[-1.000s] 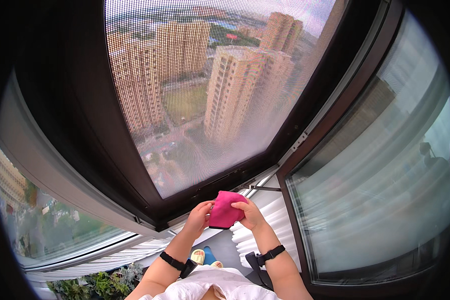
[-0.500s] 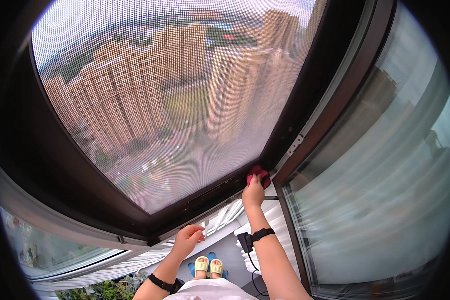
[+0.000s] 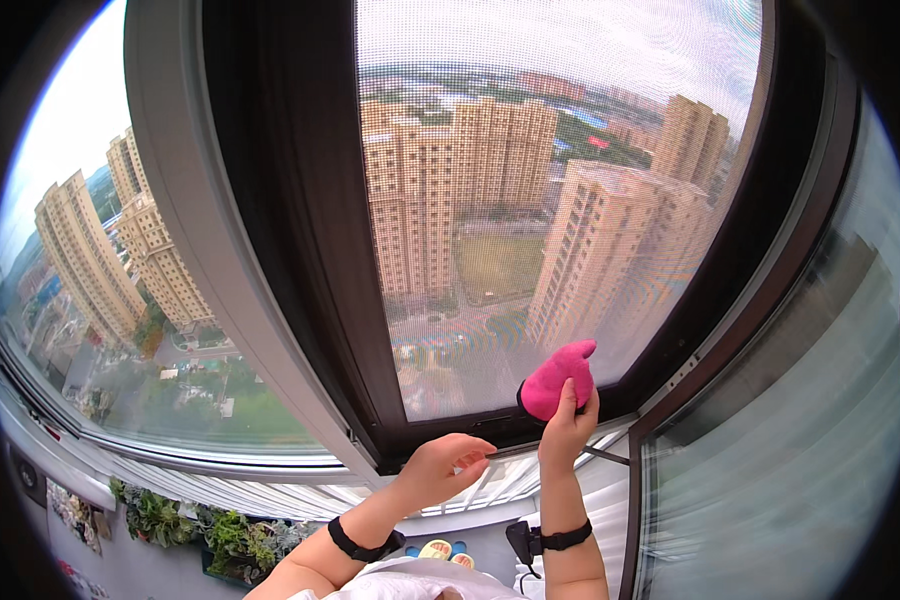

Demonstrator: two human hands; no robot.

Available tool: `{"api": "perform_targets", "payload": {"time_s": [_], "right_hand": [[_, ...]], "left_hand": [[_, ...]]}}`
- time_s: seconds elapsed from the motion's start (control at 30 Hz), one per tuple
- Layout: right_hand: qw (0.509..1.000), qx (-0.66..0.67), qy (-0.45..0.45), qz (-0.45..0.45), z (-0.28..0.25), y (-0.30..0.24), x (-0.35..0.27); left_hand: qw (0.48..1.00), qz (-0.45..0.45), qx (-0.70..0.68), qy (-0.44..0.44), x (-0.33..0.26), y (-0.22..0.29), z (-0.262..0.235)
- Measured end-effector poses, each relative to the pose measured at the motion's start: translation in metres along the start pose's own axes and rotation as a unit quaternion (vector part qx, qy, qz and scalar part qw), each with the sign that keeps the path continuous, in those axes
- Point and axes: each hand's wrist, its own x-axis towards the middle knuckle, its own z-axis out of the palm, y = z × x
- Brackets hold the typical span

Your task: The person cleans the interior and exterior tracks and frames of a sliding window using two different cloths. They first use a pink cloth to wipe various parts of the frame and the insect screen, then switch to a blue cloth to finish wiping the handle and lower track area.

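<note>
My right hand [image 3: 569, 420] is closed on a bright pink cloth [image 3: 558, 380], with the thumb on its near face. A corner of the cloth sticks up, and a darker edge shows on its left side. It is in front of the lower right part of the window screen [image 3: 490, 340], just above the dark brown frame [image 3: 420, 436]; whether it touches the mesh I cannot tell. To the left, my left hand [image 3: 448, 468] is held beside the bottom of the frame, its fingers loosely bent and apart, with nothing in them.
On the right stands a glass pane [image 3: 760, 430] in a brown frame, with pale curtain folds showing through it. A metal hinge piece [image 3: 682, 372] sits at the frame's corner. Green plants [image 3: 232, 545] fill a planter at lower left. White slats [image 3: 300, 488] run below the window.
My right hand has lifted the pink cloth from the frame's lower corner up before the mesh. My left hand has moved toward the right hand. The view has swung left, showing more window there.
</note>
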Motion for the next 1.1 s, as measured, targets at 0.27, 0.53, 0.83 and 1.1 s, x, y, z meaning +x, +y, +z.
{"api": "perform_targets", "payload": {"time_s": [0.27, 0.53, 0.83, 1.1], "right_hand": [[0.877, 0.102, -0.195, -0.426, 0.134, -0.121, -0.03], [0.856, 0.135, -0.373, -0.331, 0.146, 0.002, -0.135], [0.817, 0.261, -0.29, -0.424, 0.219, -0.23, -0.019], [0.85, 0.156, -0.353, -0.36, 0.165, -0.082, -0.101]], "left_hand": [[0.935, 0.179, 0.042, 0.305, -0.053, 0.067, -0.085], [0.872, 0.106, 0.029, 0.476, -0.103, 0.067, -0.107], [0.872, 0.189, -0.011, 0.452, -0.062, 0.13, -0.141], [0.886, 0.241, 0.047, 0.393, -0.048, 0.161, -0.172]]}}
